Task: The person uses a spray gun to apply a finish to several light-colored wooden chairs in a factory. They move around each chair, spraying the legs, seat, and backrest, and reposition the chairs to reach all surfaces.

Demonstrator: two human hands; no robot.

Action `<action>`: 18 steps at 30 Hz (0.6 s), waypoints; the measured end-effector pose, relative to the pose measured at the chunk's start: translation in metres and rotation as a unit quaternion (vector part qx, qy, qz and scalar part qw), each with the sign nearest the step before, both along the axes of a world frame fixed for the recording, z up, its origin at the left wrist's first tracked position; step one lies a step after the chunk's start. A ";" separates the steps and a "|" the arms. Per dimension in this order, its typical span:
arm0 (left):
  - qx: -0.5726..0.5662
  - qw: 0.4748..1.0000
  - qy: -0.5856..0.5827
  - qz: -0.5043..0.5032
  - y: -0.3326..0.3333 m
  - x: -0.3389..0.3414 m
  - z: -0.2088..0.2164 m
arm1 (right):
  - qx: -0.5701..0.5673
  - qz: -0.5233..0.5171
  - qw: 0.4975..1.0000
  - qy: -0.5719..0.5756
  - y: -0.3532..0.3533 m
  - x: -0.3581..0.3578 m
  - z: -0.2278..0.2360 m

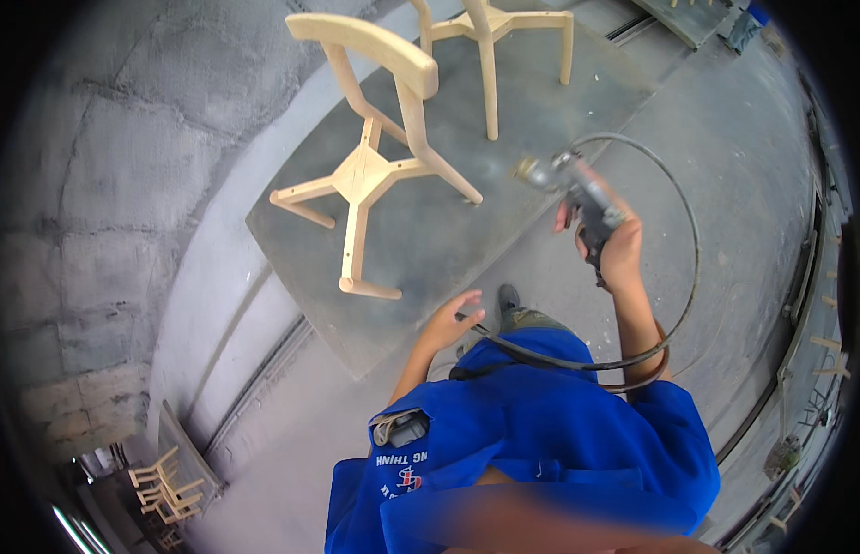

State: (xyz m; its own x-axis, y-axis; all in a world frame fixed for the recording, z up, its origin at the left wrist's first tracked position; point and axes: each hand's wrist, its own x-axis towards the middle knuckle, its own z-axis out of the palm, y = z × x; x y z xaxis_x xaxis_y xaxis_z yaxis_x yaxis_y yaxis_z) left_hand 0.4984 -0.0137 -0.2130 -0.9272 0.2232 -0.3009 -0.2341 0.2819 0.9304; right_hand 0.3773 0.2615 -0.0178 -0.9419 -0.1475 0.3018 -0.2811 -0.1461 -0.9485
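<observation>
My right hand is wrapped around the grip of a metal spray gun. Its nozzle points left toward a pale bare-wood chair frame, and a faint mist hangs in front of it. The frame has a curved backrest, a cross-shaped seat support and no seat panel; it stands on a flat grey board. Below the frame, my left hand has the dark hose between thumb and fingers, some fingertips stretched out. This hose loops from the gun around my right forearm and across my waist.
A second wooden chair frame stands behind on the same grey board. A rough grey wall rises at left. More wooden frames sit at the lower left. Another person's leg shows at the far top right.
</observation>
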 end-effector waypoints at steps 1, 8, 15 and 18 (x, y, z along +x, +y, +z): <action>-0.004 1.000 -0.028 -0.003 0.000 0.017 -0.011 | -0.084 -0.002 0.995 -0.053 -0.001 -0.007 -0.007; -0.010 0.993 -0.072 0.093 -0.010 0.067 -0.009 | -0.215 -0.005 0.930 -0.297 -0.026 -0.073 -0.103; -0.055 0.982 -0.094 0.156 -0.017 0.087 0.055 | -0.113 -0.119 0.889 -0.428 -0.041 -0.089 -0.252; -0.073 0.976 -0.104 0.179 -0.016 0.088 0.068 | -0.097 -0.170 0.873 -0.447 -0.035 -0.085 -0.300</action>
